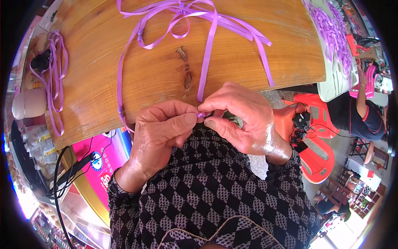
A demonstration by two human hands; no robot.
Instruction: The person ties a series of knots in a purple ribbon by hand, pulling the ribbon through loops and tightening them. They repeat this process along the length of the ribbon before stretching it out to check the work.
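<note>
Both hands meet at the near edge of the wooden table, around a small knotted bit of purple ribbon (200,115). My left hand (163,124) pinches it from the left between thumb and forefinger. From the right, my right hand (240,114) pinches the same spot, thumb below and fingers above. A long purple ribbon (120,83) with small knots runs from the far side of the table down toward my left hand. Another flat ribbon end (206,66) lies just beyond my fingers. Farther off, ribbon loops (182,12) lie tangled on the wood.
The wooden table (91,74) spans the area ahead. More ribbon (56,83) hangs over its left edge, and a ribbon pile (331,37) covers a white surface at right. An orange stool (317,164) with black cables (300,126) stands right. Another person (352,114) is beyond it.
</note>
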